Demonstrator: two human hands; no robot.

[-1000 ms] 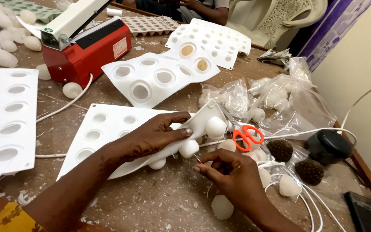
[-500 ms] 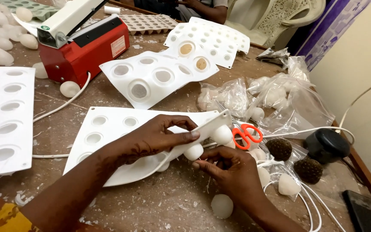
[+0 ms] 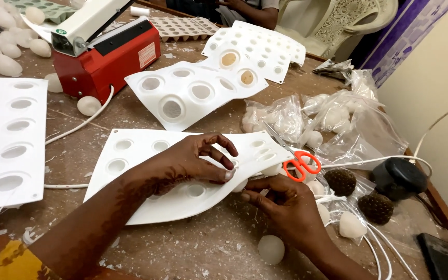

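Note:
A floppy white mould sheet [image 3: 141, 150] with round cavities lies on the dusty table in front of me. My left hand [image 3: 195, 162] rests on top of it, with thumb and fingertips pressing into the sheet near its right end. My right hand [image 3: 286, 207] reaches under that raised right edge and pinches a round white bulge [image 3: 239, 185] on the sheet's underside. A loose white ball [image 3: 271, 249] lies on the table just below my right hand.
Orange-handled scissors [image 3: 302, 165], two brown spiky balls [image 3: 341, 181], a black round object [image 3: 399, 176] and clear bags [image 3: 338, 119] crowd the right. A red sealer [image 3: 110, 57] stands at the back left among more moulds [image 3: 198, 93]. Another person [image 3: 245, 10] sits opposite.
The sheet's right edge, lifted earlier with two round bulges showing, has come down flatter. My left hand's fingers have curled onto the sheet, and my right hand has moved in under the edge.

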